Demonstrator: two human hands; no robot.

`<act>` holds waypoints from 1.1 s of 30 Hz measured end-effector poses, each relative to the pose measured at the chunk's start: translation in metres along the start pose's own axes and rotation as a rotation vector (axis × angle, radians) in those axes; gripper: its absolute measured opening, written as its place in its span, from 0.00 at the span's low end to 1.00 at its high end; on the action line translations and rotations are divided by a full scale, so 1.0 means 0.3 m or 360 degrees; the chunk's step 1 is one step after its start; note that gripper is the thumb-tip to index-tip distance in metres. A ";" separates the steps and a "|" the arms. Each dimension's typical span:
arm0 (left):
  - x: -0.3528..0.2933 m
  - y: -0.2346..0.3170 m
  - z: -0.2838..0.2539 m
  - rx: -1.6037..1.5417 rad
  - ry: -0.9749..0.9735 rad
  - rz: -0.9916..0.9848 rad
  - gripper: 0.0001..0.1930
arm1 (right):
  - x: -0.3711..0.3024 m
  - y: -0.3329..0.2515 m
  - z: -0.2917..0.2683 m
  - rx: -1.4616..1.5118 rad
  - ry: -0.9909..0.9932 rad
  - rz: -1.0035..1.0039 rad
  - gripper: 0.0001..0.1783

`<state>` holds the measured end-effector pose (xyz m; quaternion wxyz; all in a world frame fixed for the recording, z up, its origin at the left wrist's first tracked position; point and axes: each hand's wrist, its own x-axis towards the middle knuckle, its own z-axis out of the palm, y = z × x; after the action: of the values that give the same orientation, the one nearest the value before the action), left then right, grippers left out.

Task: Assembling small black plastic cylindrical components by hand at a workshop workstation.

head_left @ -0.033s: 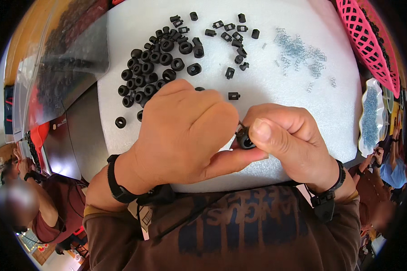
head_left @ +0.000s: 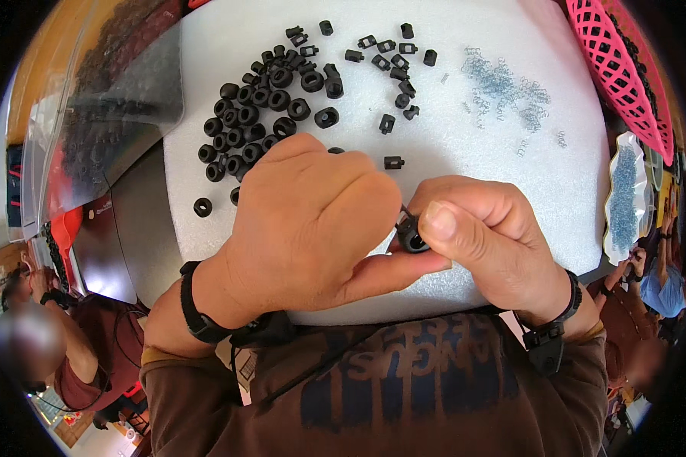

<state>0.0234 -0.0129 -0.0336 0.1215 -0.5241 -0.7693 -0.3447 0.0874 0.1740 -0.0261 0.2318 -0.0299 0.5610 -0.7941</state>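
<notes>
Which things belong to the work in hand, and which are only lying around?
Likely belonging: black piece between left hand and right hand; loose black rings; slotted black plugs; small coil springs.

Nearby, role unclear: pink lattice basket; red plastic object.

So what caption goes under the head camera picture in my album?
Left hand and right hand meet at a small black part, with black pieces and springs on a white mat.

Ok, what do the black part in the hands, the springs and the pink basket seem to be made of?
Black part: probably hard plastic, smooth with a slight sheen on its rounded surface. Springs: likely metal wire, judging by the thin, bluish-silver coils. Pink basket: most likely moulded plastic, given its even colour and regular lattice of openings.
</notes>
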 end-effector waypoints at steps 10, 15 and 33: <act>0.003 0.004 -0.006 0.0174 -0.0046 0.0069 0.26 | -0.004 -0.004 -0.002 -0.0016 0.0002 0.0002 0.19; -0.007 0.012 -0.010 0.0234 -0.0105 0.0126 0.25 | -0.011 0.000 0.000 -0.0017 0.0008 -0.0004 0.17; 0.009 0.018 -0.026 0.0139 -0.0252 0.0077 0.22 | -0.016 -0.015 0.020 0.0224 -0.0018 0.0024 0.18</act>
<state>0.0256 -0.0148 -0.0241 0.0914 -0.5622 -0.7780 -0.2653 0.0920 0.1720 -0.0187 0.2424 -0.0137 0.5026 -0.8297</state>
